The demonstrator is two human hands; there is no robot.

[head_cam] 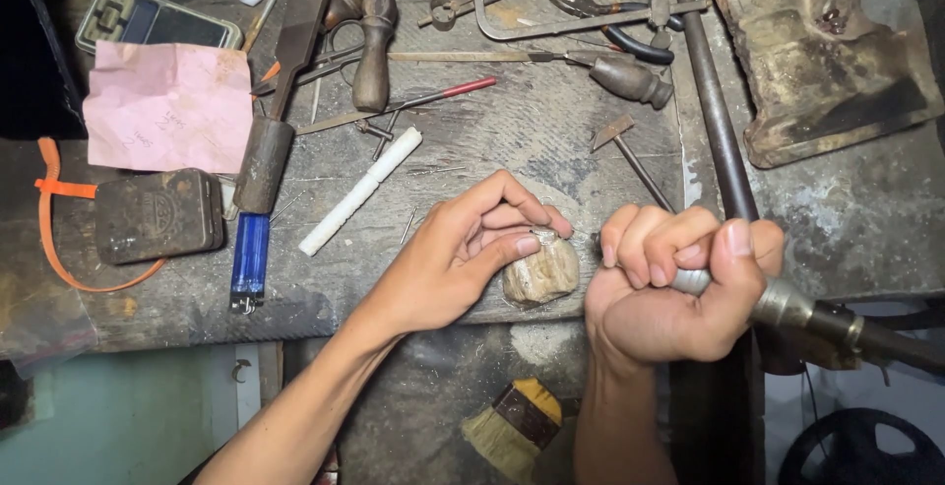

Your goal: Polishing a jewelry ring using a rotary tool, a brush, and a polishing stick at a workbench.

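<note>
The left hand (463, 254) pinches a small silvery metal piece (544, 238) between thumb and forefinger, fingers (512, 247) closed around it, pressing it onto a rounded wooden bench peg (541, 273) at the front edge of the desk (551, 130). The right hand (674, 283) is a tight fist around a rotary handpiece (787, 303), just right of the piece. The handpiece's long axis runs roughly left to right, its tip pointing left at the piece, its cable end trailing off right. Both hands sit close together, nearly touching. Farther out lie files, pliers, a white stick (359, 192), a blue lighter (250, 260) and pink paper (169, 106).
</note>
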